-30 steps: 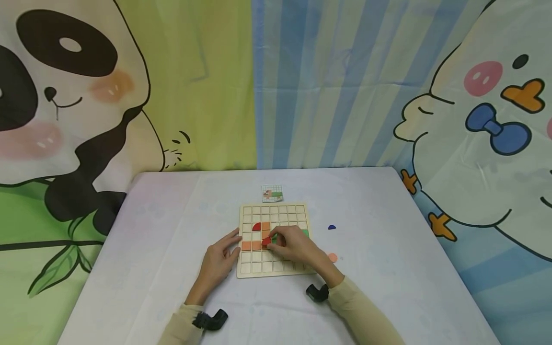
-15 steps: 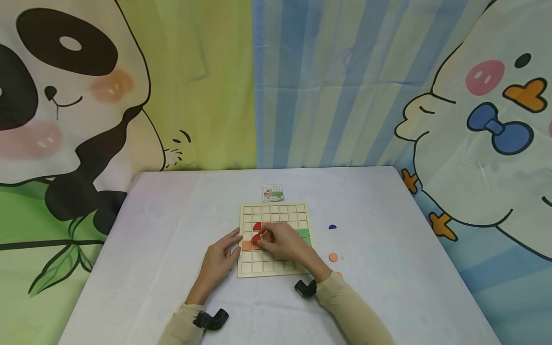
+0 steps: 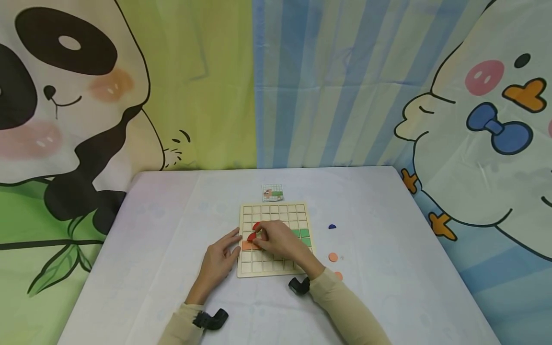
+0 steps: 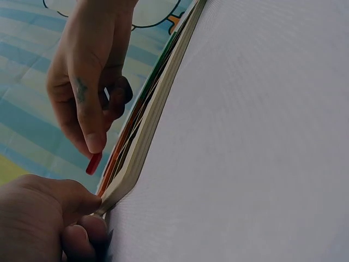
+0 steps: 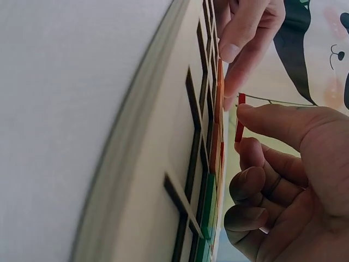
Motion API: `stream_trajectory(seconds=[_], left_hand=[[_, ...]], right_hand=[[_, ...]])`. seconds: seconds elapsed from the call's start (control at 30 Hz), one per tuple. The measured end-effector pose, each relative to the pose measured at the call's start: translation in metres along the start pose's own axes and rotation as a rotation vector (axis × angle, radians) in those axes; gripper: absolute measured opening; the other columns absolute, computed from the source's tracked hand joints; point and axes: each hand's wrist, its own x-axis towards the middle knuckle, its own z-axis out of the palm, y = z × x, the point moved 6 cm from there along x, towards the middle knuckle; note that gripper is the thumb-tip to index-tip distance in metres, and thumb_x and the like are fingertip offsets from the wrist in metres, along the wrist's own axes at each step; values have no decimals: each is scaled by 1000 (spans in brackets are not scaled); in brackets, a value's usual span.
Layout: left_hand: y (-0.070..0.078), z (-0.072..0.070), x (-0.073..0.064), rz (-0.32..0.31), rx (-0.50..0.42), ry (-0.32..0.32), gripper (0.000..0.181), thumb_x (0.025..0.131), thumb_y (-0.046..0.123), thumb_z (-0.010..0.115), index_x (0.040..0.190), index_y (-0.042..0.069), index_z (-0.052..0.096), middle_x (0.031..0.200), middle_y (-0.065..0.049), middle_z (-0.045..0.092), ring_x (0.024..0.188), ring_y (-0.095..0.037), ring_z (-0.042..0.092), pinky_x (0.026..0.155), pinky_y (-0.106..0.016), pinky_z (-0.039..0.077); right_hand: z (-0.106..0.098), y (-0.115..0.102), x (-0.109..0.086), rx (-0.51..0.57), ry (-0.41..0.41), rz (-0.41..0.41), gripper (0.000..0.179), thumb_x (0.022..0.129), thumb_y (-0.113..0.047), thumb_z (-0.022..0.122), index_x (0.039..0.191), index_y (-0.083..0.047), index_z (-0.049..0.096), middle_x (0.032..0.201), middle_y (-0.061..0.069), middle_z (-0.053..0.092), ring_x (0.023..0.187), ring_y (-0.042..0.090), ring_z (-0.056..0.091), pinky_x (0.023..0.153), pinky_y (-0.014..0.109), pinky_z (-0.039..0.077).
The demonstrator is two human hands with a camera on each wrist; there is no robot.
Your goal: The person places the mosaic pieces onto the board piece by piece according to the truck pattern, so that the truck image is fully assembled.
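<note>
A pale wooden grid board (image 3: 257, 268) lies on the white table, with orange, green and red pieces set in its squares. Thumb and index finger of my right hand (image 3: 280, 240) pinch a small red piece (image 3: 251, 236) with a rounded edge, over the board's left part. Seen edge-on in the right wrist view, that red piece (image 5: 240, 128) is thin and raised off the board. Another red piece (image 3: 256, 225) sits just behind it, partly covered by the right hand. My left hand (image 3: 219, 261) rests against the board's left edge, thumb and fingertips touching it.
Behind the board lies a small picture card (image 3: 272, 193) with a gridded pattern. To the right are a dark blue half-round piece (image 3: 332, 226), an orange disc (image 3: 333, 257) and another orange piece (image 3: 339, 275). Printed curtains (image 3: 319, 96) hang behind the table.
My right hand has moved left across the board with the red piece, from the middle columns toward the left edge. More green pieces show on the right. The left hand stays put.
</note>
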Motion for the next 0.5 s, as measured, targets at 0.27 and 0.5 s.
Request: stream_trajectory(seconds=[0.27, 0.5], left_hand=[[1, -1, 0, 18, 0, 3, 33, 97, 6, 74, 130, 8, 76, 151, -4, 65, 46, 1, 39, 44, -21, 34], [2, -1, -1, 15, -3, -1, 35, 97, 6, 73, 132, 9, 75, 152, -3, 65, 46, 0, 38, 44, -22, 34]], right_hand=[[3, -5, 6, -22, -3, 6, 28, 100, -29, 75, 120, -10, 74, 68, -10, 58, 57, 2, 49, 56, 19, 40], [6, -5, 12, -21, 5, 18, 26, 101, -28, 74, 120, -11, 75, 69, -8, 59, 56, 3, 49, 54, 20, 39]])
